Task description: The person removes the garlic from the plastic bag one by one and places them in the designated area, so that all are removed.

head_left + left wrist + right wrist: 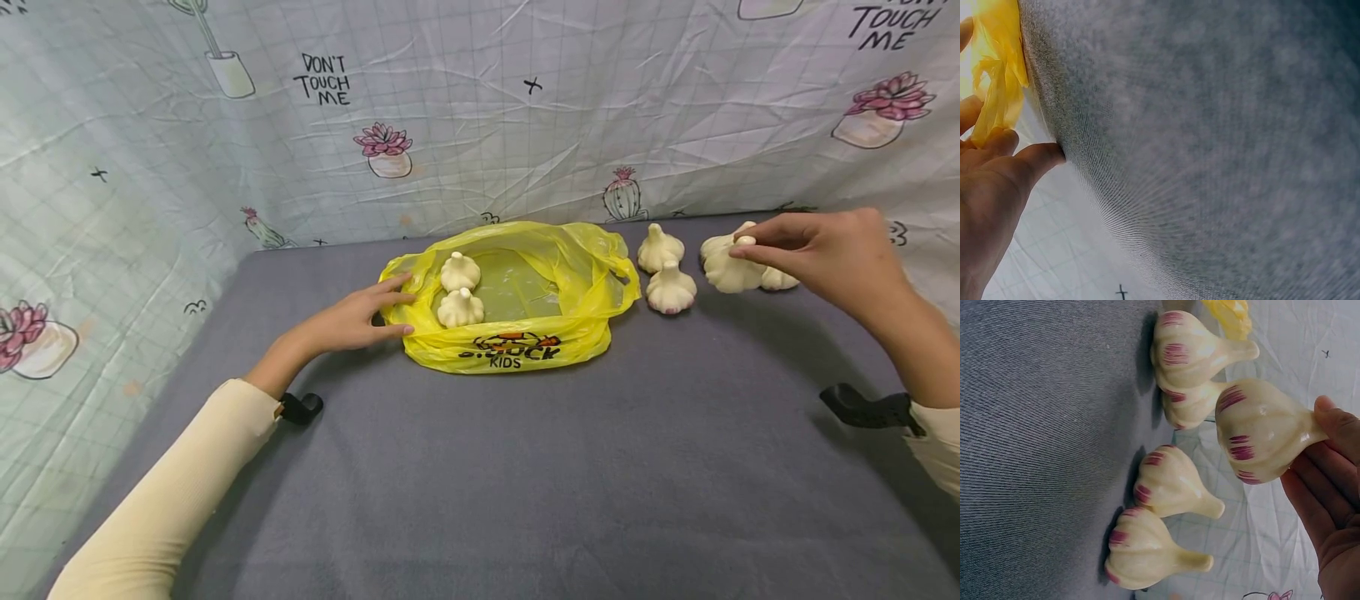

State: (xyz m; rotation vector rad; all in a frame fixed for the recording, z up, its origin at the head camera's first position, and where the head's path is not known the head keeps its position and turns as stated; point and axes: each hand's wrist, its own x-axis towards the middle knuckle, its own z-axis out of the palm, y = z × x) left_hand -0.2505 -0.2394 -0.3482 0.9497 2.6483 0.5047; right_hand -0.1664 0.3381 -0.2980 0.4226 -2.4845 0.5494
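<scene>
A yellow plastic bag [510,346] lies with its mouth spread wide, and two garlic bulbs [461,309] sit inside at its left end. My left hand [352,317] rests against the bag's left edge with fingers spread. In the left wrist view its thumb [1044,156] reaches the grey cloth beside a yellow bag handle [1000,94]. My right hand [847,258] pinches a garlic bulb [1260,434] by its stem, holding it up off the table. Purple streaks mark the cream bulb's base.
Right of the bag stand two garlic bulbs [671,288], close together. Two more bulbs [1154,550] stand below and behind the right hand. Grey cloth [525,475] covers the table. A printed curtain [480,125] hangs along the back and left.
</scene>
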